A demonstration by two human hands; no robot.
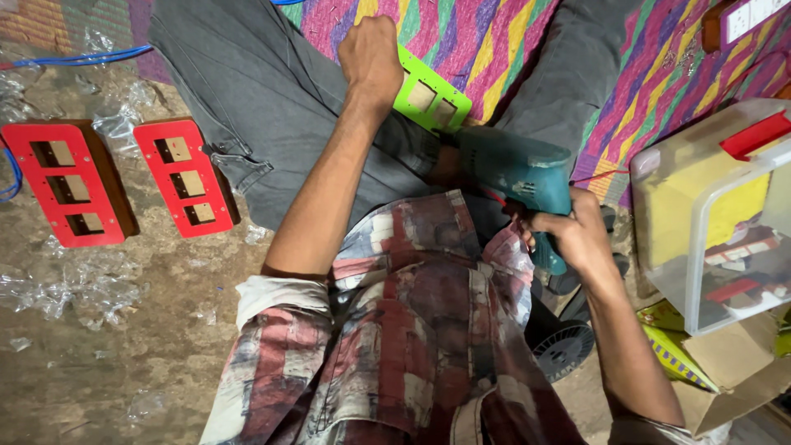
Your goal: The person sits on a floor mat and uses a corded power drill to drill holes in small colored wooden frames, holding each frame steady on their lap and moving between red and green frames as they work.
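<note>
My left hand [371, 56] is closed in a fist on the upper end of a bright green panel [432, 100] with rectangular cutouts, holding it against my grey-trousered leg [247, 91]. My right hand [577, 235] grips the handle of a teal power drill [519, 169]. The drill's nose points left toward the lower end of the green panel, and its tip is hidden behind my leg and shirt.
Two red panels on wooden boxes [70, 181] [185, 177] lie on the dirt floor at left among clear plastic scraps [74, 288] and a blue wire [82, 58]. A clear plastic container with a red latch [709, 206] and a cardboard box [733, 379] stand at right. A striped mat [486, 33] lies ahead.
</note>
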